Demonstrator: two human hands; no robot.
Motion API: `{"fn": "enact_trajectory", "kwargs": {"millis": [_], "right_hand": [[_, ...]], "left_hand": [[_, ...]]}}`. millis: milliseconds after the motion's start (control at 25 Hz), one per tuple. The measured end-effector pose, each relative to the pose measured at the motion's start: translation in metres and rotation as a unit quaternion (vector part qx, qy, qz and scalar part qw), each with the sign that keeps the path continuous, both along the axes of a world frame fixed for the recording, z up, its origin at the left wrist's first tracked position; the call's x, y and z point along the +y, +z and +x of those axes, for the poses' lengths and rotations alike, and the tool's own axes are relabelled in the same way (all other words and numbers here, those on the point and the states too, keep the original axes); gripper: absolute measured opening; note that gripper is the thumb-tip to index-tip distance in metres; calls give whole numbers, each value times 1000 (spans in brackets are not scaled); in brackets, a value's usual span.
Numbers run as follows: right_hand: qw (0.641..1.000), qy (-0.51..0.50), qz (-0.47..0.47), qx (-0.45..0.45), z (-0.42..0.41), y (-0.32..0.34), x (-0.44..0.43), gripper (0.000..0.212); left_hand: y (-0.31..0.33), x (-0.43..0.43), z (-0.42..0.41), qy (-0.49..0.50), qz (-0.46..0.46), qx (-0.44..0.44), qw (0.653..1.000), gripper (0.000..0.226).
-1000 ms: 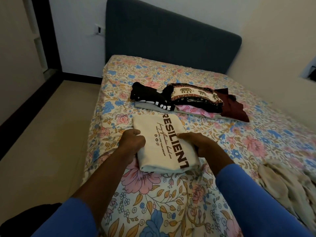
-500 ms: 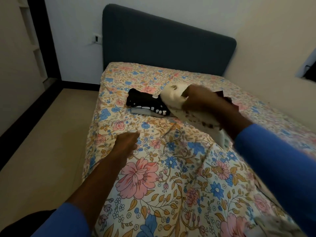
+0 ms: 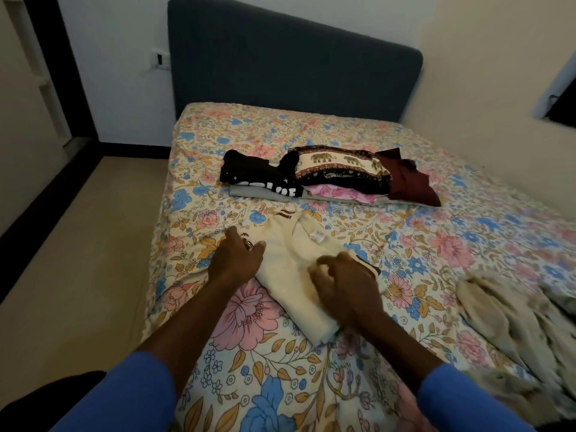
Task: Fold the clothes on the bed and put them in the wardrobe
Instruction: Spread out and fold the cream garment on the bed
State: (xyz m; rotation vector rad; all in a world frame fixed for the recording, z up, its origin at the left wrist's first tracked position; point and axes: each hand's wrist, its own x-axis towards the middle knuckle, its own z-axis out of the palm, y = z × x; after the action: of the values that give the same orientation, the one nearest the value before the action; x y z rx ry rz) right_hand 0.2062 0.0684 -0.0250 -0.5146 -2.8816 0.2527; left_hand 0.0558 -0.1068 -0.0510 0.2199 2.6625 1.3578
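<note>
Cream T-shirt (image 3: 286, 263), airborne half a second ago, is lying print-down again on the bed (image 3: 467, 232) just in front of the folded pile (image 3: 343, 173), left hand (image 3: 237, 260) pressing it with straight fingers, right hand (image 3: 343, 282) gripping its edge; refolding, seemingly, is continuing.

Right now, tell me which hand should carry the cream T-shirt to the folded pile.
Right, probably: the right hand curls its fingers into the cream T-shirt; the left hand only rests flat on its edge.
</note>
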Motion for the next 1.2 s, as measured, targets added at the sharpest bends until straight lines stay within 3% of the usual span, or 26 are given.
{"fn": "enact_trajectory", "kwargs": {"millis": [120,240,360,440,560,680,800,880,1000,1080,1200], "right_hand": [[988,-145,46,-36,4,-3,55,58],[982,-152,-110,-31,11,5,86,32],[987,-148,-64,-14,27,15,103,17],[979,-159,-127,-18,39,15,107,20],[916,-177,-361,-6,48,6,97,32],[863,-167,-477,-10,40,4,86,28],[821,-162,-546,-22,36,5,88,22],[811,-157,-563,-5,36,4,95,18],[806,-153,-571,38,36,-4,107,12],[777,-155,-607,56,35,-9,112,13],[704,-177,-685,68,35,-8,107,22]], "left_hand": [[-1,1,-14,42,46,-9,998,62],[1,-2,-23,51,104,-43,992,43],[2,-3,-22,15,48,-3,999,43],[2,-4,-19,5,-5,43,999,42],[1,-4,-24,18,-29,25,999,53],[15,11,-52,-28,-120,-13,992,77],[32,56,-72,-132,-245,43,960,66],[37,91,-77,-172,-233,83,953,46],[38,127,-75,-158,-112,128,973,30],[35,130,-71,-154,-190,126,961,48],[30,101,-65,-168,-376,100,906,90]]}}
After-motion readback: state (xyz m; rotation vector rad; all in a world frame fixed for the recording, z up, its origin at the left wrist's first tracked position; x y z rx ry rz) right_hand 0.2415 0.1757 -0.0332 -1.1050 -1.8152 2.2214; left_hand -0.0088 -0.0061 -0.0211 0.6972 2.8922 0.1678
